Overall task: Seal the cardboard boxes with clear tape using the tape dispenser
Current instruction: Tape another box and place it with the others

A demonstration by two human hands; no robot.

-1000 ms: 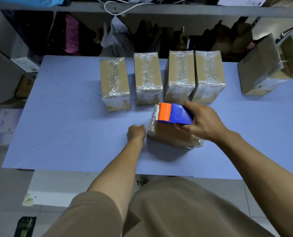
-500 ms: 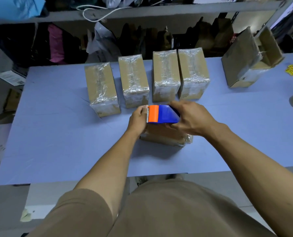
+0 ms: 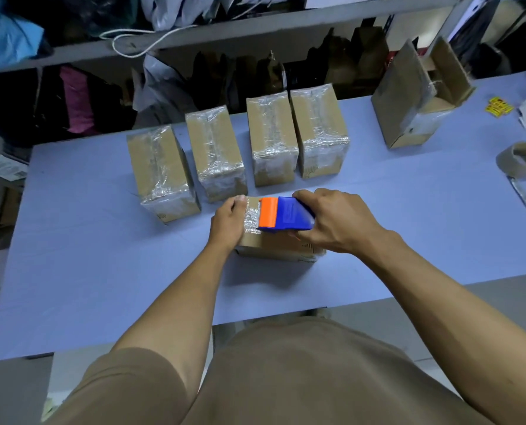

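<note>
Both hands have closed in on the near box [image 3: 274, 245] since a second ago: the left hand [image 3: 229, 223], which rested on the table beside it, now sits at the box's left end, and the dispenser has come down onto the box top. The left hand's fingers curl over that end, the thumb pressing a crinkled strip of clear tape [image 3: 251, 216] flat on the cardboard. The right hand [image 3: 332, 223] grips the blue dispenser [image 3: 287, 213] from the right, fingers wrapped around its body; the orange front end points left and meets the tape strip. This box lies on the blue table [image 3: 87, 256] close to the person, its contents hidden. Behind it stand four boxes in a row, each closed and wrapped in shiny tape: the first [image 3: 160, 171] at the left, a second [image 3: 215, 151], a third [image 3: 270, 136] and a fourth [image 3: 320, 130], the last two touching. Nothing of what they hold can be seen. Further right an open box [image 3: 408, 96] lies tilted, flaps spread; its inside is too dark to make out. At the right edge sits a brown tape core [image 3: 520, 159], with small yellow labels [image 3: 499, 107] beyond it. A cluttered shelf [image 3: 194, 41] runs along the back.
</note>
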